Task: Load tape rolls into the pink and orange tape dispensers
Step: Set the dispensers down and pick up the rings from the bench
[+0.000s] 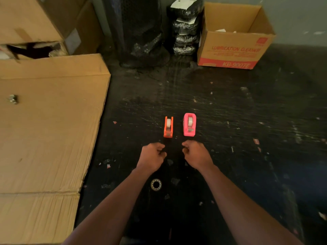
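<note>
An orange tape dispenser (168, 127) stands on the dark scuffed floor with a pale tape roll seated in it. Right beside it stands a pink tape dispenser (189, 124), which also holds a pale roll. Both point toward me. My left hand (152, 156) is curled into a loose fist just below the orange dispenser, apart from it. Just below the pink dispenser my right hand (196, 154) is curled the same way, not touching it. Neither hand visibly holds anything.
Flattened cardboard (47, 129) covers the floor on the left, with brown boxes (35, 23) behind it. An open "Lubrication Cleaner" carton (235, 48) stands at the back right. Black wrapped bundles (185, 27) lean at the back. A ring-shaped bearing (156, 184) lies between my forearms.
</note>
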Available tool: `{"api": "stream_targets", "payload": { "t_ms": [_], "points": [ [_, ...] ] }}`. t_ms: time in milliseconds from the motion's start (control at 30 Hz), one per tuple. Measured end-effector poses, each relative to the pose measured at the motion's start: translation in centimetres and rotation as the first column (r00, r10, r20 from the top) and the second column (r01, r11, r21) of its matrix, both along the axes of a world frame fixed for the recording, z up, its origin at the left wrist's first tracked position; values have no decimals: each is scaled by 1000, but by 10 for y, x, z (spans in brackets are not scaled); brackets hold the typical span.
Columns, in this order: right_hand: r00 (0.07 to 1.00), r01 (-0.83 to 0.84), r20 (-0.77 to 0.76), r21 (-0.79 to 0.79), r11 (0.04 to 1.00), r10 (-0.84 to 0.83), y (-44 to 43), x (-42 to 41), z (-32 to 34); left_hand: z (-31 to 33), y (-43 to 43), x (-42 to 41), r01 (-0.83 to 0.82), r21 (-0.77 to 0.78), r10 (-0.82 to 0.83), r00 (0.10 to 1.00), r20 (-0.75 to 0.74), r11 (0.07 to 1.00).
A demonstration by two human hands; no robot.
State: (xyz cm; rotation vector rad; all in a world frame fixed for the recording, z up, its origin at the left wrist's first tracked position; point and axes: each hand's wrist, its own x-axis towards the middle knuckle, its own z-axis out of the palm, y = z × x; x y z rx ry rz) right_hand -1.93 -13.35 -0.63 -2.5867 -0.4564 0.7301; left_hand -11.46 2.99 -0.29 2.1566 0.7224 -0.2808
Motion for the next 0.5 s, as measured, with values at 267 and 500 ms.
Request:
{"api": "stream_targets", "payload": {
  "t_ms": [267,500],
  "points": [
    [1000,-31,-5,-200,979,30,-49,-27,-7,-12,-28,-71,129,190,-111,988,-104,973],
    [998,-35,55,-138,990,43,-67,-42,-17,-24,-45,-106,95,236,-62,987,-146,967]
  ]
}}
